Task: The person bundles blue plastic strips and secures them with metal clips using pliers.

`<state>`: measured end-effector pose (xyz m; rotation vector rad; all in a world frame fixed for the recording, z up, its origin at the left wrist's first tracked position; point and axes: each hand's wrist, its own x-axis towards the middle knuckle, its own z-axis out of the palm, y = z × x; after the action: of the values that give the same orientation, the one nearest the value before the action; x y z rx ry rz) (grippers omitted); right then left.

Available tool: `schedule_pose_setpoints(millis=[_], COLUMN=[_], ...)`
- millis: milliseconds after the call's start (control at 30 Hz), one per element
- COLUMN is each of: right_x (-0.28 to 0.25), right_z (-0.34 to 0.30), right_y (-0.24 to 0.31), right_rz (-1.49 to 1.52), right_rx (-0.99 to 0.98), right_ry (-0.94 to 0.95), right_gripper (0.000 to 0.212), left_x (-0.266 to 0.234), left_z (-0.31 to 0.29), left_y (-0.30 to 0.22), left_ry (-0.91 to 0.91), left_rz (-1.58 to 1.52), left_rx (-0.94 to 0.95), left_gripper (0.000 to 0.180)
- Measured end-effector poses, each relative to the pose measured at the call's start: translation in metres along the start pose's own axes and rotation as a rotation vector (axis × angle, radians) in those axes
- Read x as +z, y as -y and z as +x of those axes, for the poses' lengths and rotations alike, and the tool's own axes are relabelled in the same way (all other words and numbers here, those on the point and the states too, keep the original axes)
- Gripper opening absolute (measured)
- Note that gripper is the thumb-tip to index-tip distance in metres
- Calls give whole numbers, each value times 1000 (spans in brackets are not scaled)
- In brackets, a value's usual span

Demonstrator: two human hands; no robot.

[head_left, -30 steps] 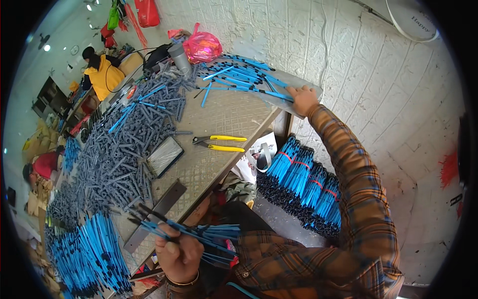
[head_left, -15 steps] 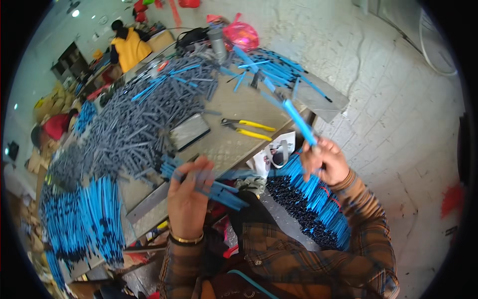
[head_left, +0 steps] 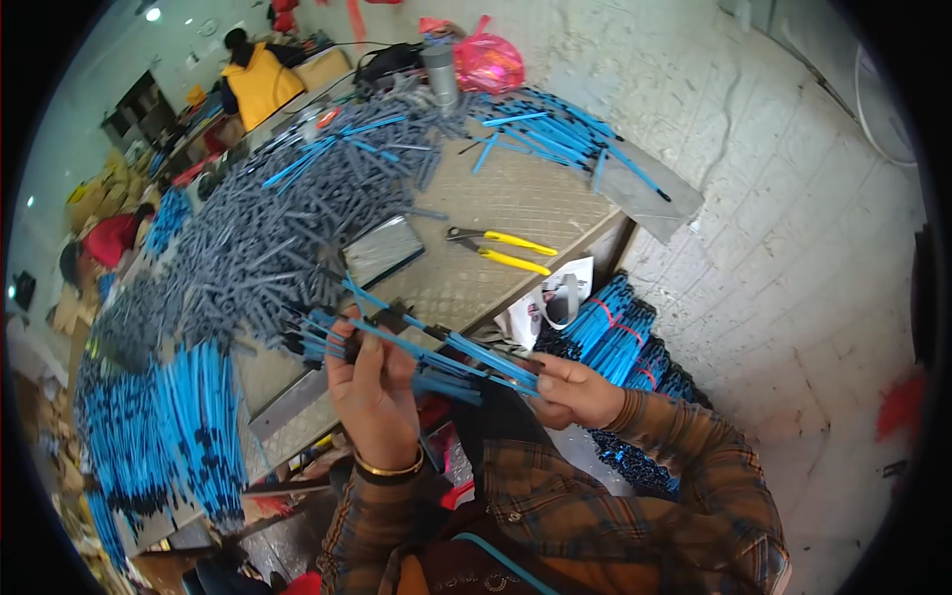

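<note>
Both my hands are in front of my body, just off the table's near edge. My left hand is closed around a loose bunch of thin blue sticks with black ends and black middle pieces. My right hand pinches the right-hand ends of some blue sticks, which slant across to the left hand. Fingers hide part of the bunch, and I cannot count the sticks. Beyond my hands, yellow-handled pliers lie on the table near a flat, plastic-wrapped block.
A big heap of grey plastic pieces covers the table's left half. Rows of blue sticks lie front left; more lie at the far corner. Banded blue bundles are stacked below the right edge. A person in a yellow vest is far left.
My right hand has come down and left from out over the right side. The blue sticks it holds now reach my left hand. My left hand has hardly moved.
</note>
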<state>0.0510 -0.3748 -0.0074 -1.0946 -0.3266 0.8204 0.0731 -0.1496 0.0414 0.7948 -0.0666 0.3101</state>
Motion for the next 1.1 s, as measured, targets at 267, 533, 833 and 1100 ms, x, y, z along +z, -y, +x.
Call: schedule_pose_setpoints(millis=[267,533,833,1100], right_x=[-31,-231,-203,-133], right_z=[21,115,98,45], right_y=[27,140,133,99], right_rz=[-489,-1945,-2106,-1241], right_rx=[-348,-214,-129,-486], right_ry=[-164,-1108,-835,-802], right_gripper=[37,26,19,16], left_x=[3,5,-21,10], left_z=[10,-32,-28,-2], left_y=[7,-22,-40,-26], left_ry=[-61,196,294,60], left_rz=[69,-78,-141,-15], left_rx=[75,-150,-459,-456], left_gripper=[9,8,21,23])
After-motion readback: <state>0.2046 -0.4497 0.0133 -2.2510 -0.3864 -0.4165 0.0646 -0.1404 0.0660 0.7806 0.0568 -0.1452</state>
